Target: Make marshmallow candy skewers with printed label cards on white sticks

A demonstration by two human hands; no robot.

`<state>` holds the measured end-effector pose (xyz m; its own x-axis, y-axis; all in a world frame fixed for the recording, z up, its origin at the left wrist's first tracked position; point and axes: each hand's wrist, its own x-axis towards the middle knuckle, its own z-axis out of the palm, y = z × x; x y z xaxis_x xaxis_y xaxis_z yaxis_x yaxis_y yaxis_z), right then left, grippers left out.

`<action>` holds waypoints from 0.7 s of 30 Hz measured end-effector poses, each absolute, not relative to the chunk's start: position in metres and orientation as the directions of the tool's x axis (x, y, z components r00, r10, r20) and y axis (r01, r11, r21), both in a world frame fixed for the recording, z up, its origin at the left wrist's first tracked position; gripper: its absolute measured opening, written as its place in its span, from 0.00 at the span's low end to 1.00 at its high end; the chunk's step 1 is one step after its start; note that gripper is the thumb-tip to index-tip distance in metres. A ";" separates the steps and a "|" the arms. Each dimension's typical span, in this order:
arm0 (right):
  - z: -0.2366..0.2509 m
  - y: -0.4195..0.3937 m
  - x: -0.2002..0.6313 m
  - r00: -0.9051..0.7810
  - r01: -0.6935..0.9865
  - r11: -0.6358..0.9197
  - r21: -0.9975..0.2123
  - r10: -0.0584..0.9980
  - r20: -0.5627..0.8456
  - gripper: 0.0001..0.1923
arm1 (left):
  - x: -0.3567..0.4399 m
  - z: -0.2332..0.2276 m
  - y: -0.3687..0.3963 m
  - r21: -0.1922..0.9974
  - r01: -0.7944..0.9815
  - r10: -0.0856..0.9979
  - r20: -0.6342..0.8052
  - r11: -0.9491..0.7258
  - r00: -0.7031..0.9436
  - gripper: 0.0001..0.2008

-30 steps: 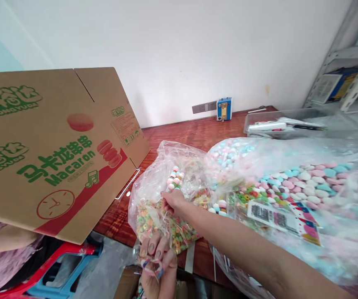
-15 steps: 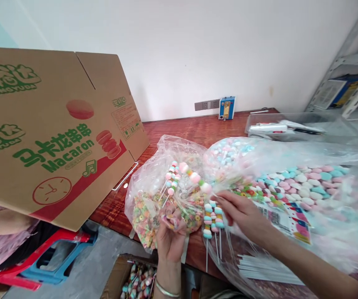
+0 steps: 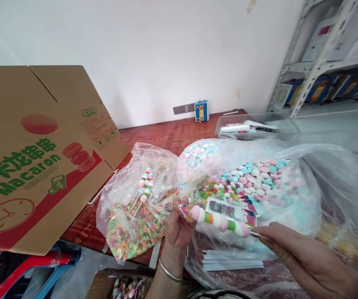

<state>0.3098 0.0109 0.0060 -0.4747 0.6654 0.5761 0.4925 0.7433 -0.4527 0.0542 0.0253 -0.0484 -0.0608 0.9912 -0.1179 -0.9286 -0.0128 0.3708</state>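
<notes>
My left hand (image 3: 178,226) pinches the tip of a candy skewer (image 3: 219,221) strung with pink, white, orange and green pieces. My right hand (image 3: 294,253) grips the stick end of the same skewer, low at the right. The skewer lies level between both hands, above the table's front edge. Behind it sits a clear bag of small ring candies (image 3: 132,226) with finished skewers (image 3: 144,187) lying on top. A larger clear bag of pink, white and blue macaron candies (image 3: 260,182) fills the middle right. White sticks (image 3: 231,263) lie under that bag.
A big cardboard Macaron box (image 3: 32,166) leans in at the left over the red wooden table (image 3: 156,137). A clear tray (image 3: 250,126) with tools and a blue device (image 3: 201,111) stand near the wall. Metal shelving (image 3: 322,54) rises at right. A box of skewers (image 3: 125,287) sits below.
My right hand let go of the hanging skewers and dropped lower right, taking the stick end of one skewer; my left hand now pinches its tip. The view shifted right.
</notes>
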 end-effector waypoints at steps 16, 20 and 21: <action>-0.019 0.000 0.356 -0.467 0.582 0.667 -0.466 0.743 0.480 0.15 | 0.071 -0.045 0.040 0.555 -0.832 1.000 -0.007 -0.018 -0.026 0.15; -0.020 -0.008 0.361 -0.416 0.598 0.449 -0.664 0.882 0.223 0.14 | 0.067 -0.041 0.043 0.615 -0.786 0.996 0.092 -0.064 -0.009 0.15; -0.020 -0.009 0.362 -0.396 0.602 0.384 -0.700 0.905 0.155 0.15 | 0.066 -0.041 0.044 0.618 -0.784 0.995 0.103 -0.065 -0.001 0.15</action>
